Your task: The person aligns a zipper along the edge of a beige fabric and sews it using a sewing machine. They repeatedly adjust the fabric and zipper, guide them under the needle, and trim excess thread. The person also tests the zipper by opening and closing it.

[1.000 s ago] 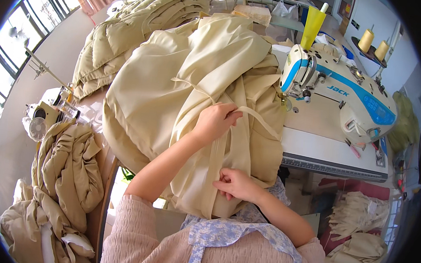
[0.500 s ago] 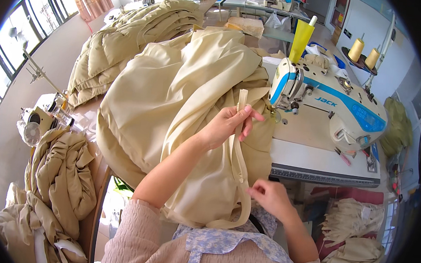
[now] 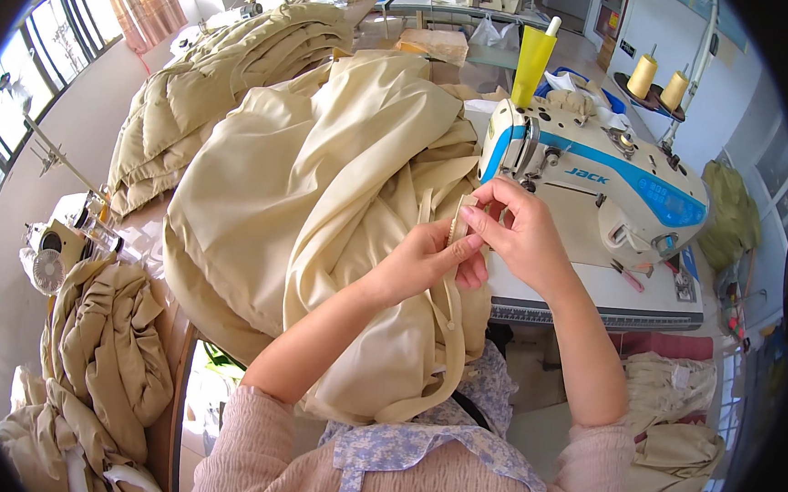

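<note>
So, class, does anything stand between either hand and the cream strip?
Nothing visible does: the left hand and right hand both have their fingers on the upper part of the strip. The cloth lies behind and below, not between.

Orange-brown curtain (image 3: 143, 2), small round fan (image 3: 48, 270)

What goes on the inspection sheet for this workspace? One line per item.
Surface: white sewing table, partly covered by beige fabric.
Job's things: beige strip, apparently a zipper, looping downward.
Clutter: pink-handled tool lying on the table.
Fingers: left fingers and right fingers both pinch the strip, right nearer its upper end.
Cables: nothing clearly identifiable.
Surroundings: sewing machine right; quilted pile back left; thread cones far right.
</note>
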`<action>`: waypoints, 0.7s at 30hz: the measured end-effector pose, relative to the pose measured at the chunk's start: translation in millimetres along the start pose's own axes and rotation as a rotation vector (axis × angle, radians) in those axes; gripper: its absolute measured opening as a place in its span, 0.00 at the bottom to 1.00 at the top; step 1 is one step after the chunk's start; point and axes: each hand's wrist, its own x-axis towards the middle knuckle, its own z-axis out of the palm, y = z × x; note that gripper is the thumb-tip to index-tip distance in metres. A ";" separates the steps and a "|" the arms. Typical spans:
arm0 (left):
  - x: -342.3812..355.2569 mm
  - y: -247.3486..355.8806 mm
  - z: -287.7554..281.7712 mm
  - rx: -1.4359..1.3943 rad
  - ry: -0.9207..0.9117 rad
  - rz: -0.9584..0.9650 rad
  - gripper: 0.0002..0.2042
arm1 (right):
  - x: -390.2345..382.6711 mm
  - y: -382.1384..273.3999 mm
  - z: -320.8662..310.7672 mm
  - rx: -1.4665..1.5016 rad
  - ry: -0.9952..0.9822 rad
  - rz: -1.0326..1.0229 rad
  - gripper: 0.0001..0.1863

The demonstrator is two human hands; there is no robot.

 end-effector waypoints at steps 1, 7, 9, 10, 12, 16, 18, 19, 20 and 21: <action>-3.6 4.9 3.0 0.015 0.088 0.021 0.14 | -0.5 -5.0 -3.2 0.033 -0.011 0.041 0.09; -6.5 13.5 -2.1 -0.029 0.153 0.008 0.11 | 1.4 -2.5 -13.7 0.064 -0.056 0.026 0.08; -7.8 18.6 -0.5 -0.059 0.134 -0.027 0.11 | 2.1 -3.5 -14.9 0.040 -0.066 -0.005 0.08; -9.2 20.7 0.2 -0.076 0.124 -0.045 0.11 | 2.0 -4.0 -16.2 0.016 -0.074 -0.035 0.07; -11.7 21.2 -0.4 -0.114 0.106 -0.067 0.11 | 1.6 -2.0 -17.8 -0.084 -0.061 -0.176 0.06; -13.3 18.1 -0.1 -0.199 0.086 -0.074 0.11 | 2.5 13.4 -22.0 -0.348 0.018 -0.572 0.07; -14.3 17.4 0.5 -0.212 0.087 -0.071 0.11 | 3.3 15.1 -21.0 -0.401 0.048 -0.677 0.08; -14.5 16.7 0.8 -0.209 0.088 -0.064 0.11 | 2.1 15.0 -19.7 -0.401 0.060 -0.692 0.08; -14.6 16.0 1.5 -0.206 0.087 -0.058 0.11 | 1.0 14.9 -18.8 -0.402 0.072 -0.707 0.09; -14.5 15.2 2.7 -0.218 0.097 -0.051 0.11 | 0.4 14.9 -18.4 -0.422 0.088 -0.734 0.09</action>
